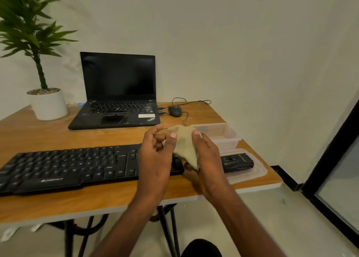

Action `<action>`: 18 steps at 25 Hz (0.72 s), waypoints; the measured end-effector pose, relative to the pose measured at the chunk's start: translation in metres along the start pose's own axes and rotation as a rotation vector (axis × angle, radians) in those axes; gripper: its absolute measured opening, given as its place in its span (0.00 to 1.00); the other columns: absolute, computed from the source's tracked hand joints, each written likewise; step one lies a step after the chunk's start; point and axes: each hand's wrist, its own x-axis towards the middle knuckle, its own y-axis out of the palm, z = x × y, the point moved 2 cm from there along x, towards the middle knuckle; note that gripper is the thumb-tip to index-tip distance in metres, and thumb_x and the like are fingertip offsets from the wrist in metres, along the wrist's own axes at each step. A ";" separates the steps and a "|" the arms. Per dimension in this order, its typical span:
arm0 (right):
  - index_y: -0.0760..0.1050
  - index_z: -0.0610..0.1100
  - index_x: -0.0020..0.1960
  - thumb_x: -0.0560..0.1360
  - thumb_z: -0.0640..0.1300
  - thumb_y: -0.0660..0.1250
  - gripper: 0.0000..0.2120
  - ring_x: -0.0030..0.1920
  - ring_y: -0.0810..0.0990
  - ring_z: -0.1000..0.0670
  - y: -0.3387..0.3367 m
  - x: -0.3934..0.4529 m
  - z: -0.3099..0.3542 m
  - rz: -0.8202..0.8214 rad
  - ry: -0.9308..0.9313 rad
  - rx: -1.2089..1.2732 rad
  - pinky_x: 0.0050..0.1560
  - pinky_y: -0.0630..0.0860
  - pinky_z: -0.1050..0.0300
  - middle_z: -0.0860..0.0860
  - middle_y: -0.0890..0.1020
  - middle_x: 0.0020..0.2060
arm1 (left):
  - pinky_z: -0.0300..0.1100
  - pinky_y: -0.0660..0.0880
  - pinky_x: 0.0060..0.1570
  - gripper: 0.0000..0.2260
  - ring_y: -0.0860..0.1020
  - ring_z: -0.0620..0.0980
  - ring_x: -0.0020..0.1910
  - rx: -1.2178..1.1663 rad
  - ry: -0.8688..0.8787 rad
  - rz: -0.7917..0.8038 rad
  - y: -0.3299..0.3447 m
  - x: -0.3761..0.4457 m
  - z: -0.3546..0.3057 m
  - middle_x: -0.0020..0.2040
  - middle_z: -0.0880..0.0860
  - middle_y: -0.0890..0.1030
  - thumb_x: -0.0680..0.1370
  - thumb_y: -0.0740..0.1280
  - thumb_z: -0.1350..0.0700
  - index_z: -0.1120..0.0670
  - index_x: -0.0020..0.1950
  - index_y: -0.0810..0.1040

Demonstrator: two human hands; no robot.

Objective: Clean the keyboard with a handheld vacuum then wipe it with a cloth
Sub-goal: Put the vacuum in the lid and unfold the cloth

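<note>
A black keyboard (pixel 66 167) lies along the front of the wooden table (pixel 38 204). Both hands hover over its right end and hold a beige cloth (pixel 184 144) between them. My left hand (pixel 155 155) pinches the cloth's left edge with its thumb. My right hand (pixel 207 159) grips the cloth's right side. A small black handheld vacuum (pixel 237 162) lies on a clear plastic lid (pixel 258 172) to the right of the keyboard, partly hidden by my right hand.
An open black laptop (pixel 118 101) stands behind the keyboard, with a wired mouse (pixel 174 110) to its right. A clear plastic tub (pixel 223 135) sits behind the lid. A potted plant (pixel 46 103) stands at the back left. The table's right edge is close to the lid.
</note>
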 end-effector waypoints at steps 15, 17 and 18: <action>0.84 0.44 0.55 0.81 0.51 0.69 0.12 0.52 0.85 0.36 0.024 -0.002 -0.026 0.075 -0.226 -0.136 0.48 0.82 0.31 0.42 0.86 0.49 | 0.59 0.80 0.64 0.20 0.85 0.58 0.61 -0.012 -0.395 0.399 -0.087 0.015 -0.014 0.59 0.57 0.87 0.74 0.78 0.52 0.56 0.65 0.83; 0.83 0.41 0.56 0.82 0.51 0.67 0.14 0.52 0.85 0.36 0.023 -0.003 -0.028 0.062 -0.213 -0.111 0.48 0.82 0.32 0.41 0.86 0.49 | 0.55 0.83 0.59 0.26 0.85 0.55 0.60 -0.007 -0.365 0.357 -0.084 0.012 -0.017 0.58 0.52 0.87 0.71 0.79 0.47 0.52 0.66 0.81; 0.82 0.40 0.58 0.82 0.52 0.66 0.16 0.52 0.86 0.37 0.023 -0.002 -0.028 0.053 -0.206 -0.081 0.48 0.83 0.33 0.41 0.86 0.50 | 0.52 0.84 0.56 0.30 0.85 0.53 0.59 -0.010 -0.362 0.331 -0.086 0.010 -0.016 0.57 0.49 0.87 0.68 0.79 0.45 0.50 0.68 0.79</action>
